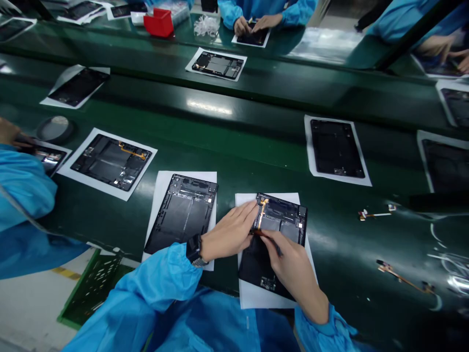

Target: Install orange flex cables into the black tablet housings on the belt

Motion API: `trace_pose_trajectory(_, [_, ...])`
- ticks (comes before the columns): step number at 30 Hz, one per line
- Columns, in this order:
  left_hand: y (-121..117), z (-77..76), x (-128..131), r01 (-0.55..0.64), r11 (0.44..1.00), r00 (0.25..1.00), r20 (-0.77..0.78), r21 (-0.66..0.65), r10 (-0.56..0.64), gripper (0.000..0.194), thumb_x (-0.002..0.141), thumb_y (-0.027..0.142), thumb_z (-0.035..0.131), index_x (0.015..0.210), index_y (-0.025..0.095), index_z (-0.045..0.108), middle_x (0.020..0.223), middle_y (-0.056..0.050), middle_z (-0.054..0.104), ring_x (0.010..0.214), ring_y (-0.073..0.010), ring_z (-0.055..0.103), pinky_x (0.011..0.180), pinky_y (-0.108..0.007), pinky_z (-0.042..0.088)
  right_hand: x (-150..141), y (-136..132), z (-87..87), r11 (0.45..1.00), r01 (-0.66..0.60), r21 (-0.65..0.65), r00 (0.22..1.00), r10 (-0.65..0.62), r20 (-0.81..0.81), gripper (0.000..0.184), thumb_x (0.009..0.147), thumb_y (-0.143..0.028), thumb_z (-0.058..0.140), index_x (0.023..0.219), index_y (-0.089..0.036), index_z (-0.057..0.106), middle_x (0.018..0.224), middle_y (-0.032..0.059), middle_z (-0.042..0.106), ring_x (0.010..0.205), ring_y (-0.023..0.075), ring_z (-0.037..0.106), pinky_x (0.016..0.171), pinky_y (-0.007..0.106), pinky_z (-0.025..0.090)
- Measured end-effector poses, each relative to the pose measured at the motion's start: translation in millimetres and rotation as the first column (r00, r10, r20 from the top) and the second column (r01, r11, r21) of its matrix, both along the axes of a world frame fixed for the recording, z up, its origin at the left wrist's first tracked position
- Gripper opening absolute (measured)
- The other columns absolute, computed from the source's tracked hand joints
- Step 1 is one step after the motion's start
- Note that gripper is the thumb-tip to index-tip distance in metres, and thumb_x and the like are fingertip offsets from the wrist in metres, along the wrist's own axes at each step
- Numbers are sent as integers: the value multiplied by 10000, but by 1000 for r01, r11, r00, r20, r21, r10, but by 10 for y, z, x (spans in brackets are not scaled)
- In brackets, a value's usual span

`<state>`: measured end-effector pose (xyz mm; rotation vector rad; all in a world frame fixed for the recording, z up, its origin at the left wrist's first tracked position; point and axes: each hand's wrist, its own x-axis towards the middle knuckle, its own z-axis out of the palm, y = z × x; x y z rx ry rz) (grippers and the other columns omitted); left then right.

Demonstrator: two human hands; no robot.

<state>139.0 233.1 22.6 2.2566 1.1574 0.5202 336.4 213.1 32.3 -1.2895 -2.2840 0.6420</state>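
Observation:
Just in front of me, an opened black tablet housing lies on a sheet of white paper. An orange flex cable runs along its upper left side. My left hand, with a dark watch at the wrist, rests its stretched fingers on the housing's left edge beside the cable. At the cable's lower end, my right hand pinches with thumb and forefinger; the fingertips partly hide that end. A second tablet housing without an orange cable sits on paper to the left.
Loose flex cables lie on the green bench at right. Farther left are another housing with an orange cable and a tape roll. Co-workers' hands work across the bench and at far left. A green crate stands below.

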Motion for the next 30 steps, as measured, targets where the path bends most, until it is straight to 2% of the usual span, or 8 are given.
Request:
trace_pose_trajectory(4, [-9, -26, -3, 2, 1000, 1000, 29, -20, -1, 886, 780, 55, 522, 1517, 144, 38, 1563, -205, 221, 1482, -302, 162, 1182, -492, 283, 19, -52, 9, 1000, 30, 7, 998, -29, -57, 151, 972, -172, 514, 1101, -190, 591, 957, 44, 696, 830, 175, 677, 724, 262, 505])
trace_pose_trajectory(9, [-13, -44, -17, 26, 999, 1000, 18, -34, -25, 947, 786, 104, 614, 1518, 142, 13, 1565, -220, 206, 1482, -324, 147, 1189, -506, 264, -37, -80, -46, 999, -14, 46, 1000, 14, -7, 169, 975, -145, 490, 1111, -167, 588, 944, 63, 684, 816, 187, 661, 731, 283, 498])
trace_pose_trajectory(14, [-26, -60, -17, 24, 999, 1000, 0, -49, -24, 980, 785, 95, 637, 1520, 155, -9, 1576, -209, 186, 1489, -312, 119, 1201, -492, 248, -151, -45, 0, 993, -55, 105, 987, 38, 158, 183, 955, -88, 447, 1046, -149, 593, 849, 62, 668, 710, 193, 630, 647, 286, 458])
trace_pose_trajectory(19, [-31, -68, -32, 11, 999, 999, -38, -40, -13, 945, 814, 114, 607, 1520, 137, -22, 1564, -225, 207, 1488, -315, 119, 1202, -502, 243, -290, 72, 131, 987, -159, 38, 922, 135, 362, 232, 854, 16, 442, 888, -165, 583, 781, 53, 633, 656, 207, 601, 586, 294, 405])
trace_pose_trajectory(21, [-27, -69, -39, 3, 999, 999, -38, -42, -4, 978, 805, 139, 640, 1520, 144, -27, 1565, -225, 205, 1485, -322, 132, 1198, -509, 254, -244, 112, 152, 986, -167, 11, 927, 153, 341, 229, 858, 13, 455, 918, -166, 584, 811, 54, 647, 687, 212, 621, 594, 290, 413])
trace_pose_trajectory(25, [-24, -56, -37, -2, 999, 998, -62, -46, 0, 1043, 772, 179, 728, 1520, 147, 2, 1568, -224, 204, 1483, -326, 141, 1196, -497, 268, -41, 103, 131, 994, -102, 27, 961, 91, 259, 167, 939, -81, 461, 1011, -175, 579, 851, 48, 671, 711, 205, 649, 596, 276, 425])
trace_pose_trajectory(30, [-20, -50, -38, 0, 999, 997, -79, -32, -3, 1052, 771, 196, 755, 1517, 153, 16, 1563, -220, 226, 1484, -322, 140, 1200, -488, 250, -57, 36, 100, 992, -123, 29, 936, 106, 336, 192, 921, -48, 438, 978, -161, 583, 816, 52, 657, 668, 200, 634, 581, 278, 418])
